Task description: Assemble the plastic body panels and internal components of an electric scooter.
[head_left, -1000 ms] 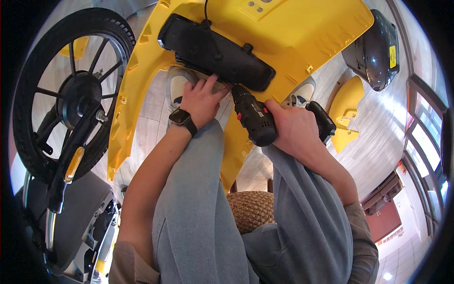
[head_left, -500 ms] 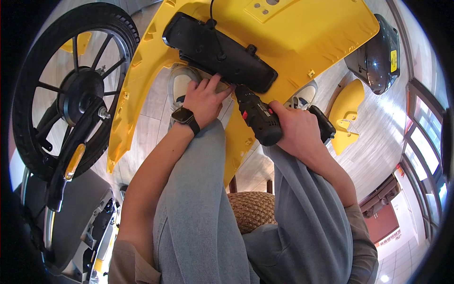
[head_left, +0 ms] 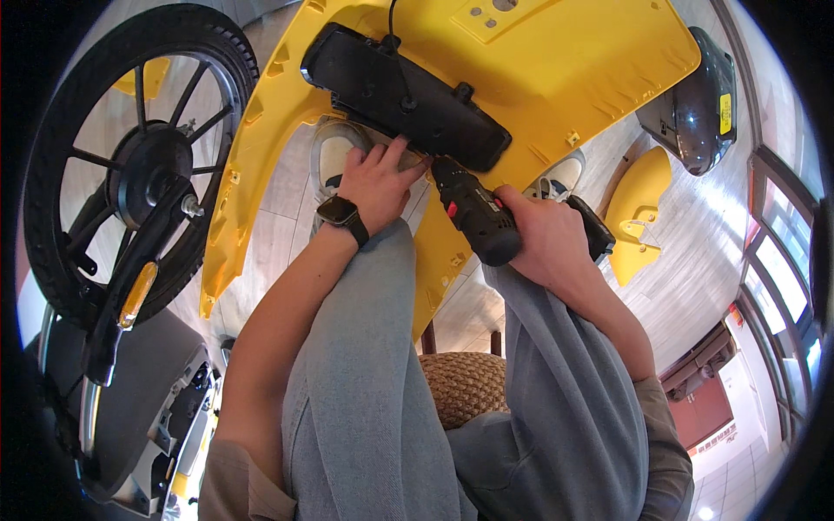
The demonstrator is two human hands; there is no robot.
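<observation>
My right hand (head_left: 552,239) is closed round the grip of a black cordless drill (head_left: 480,221) with red details. The drill's chuck points up and left at the lower edge of a long black plastic housing (head_left: 408,95), and the bit's tip is too small to make out. A thin black cable rises from the housing, which lies against a large yellow body panel (head_left: 591,61). Beside the chuck, my left hand (head_left: 375,187) rests with fingers apart at the housing's lower edge, one fingertip close to the drill's tip. A black watch is on that wrist.
A spoked wheel with a black tyre (head_left: 43,165) stands at the left. Right of the panel are a smaller yellow panel (head_left: 638,195) and a glossy black case (head_left: 708,104) on the floor. A woven stool (head_left: 465,386) is under me; my shoes are beneath the yellow panel.
Both hands and the drill keep the same place on the housing. The whole picture has shifted very slightly.
</observation>
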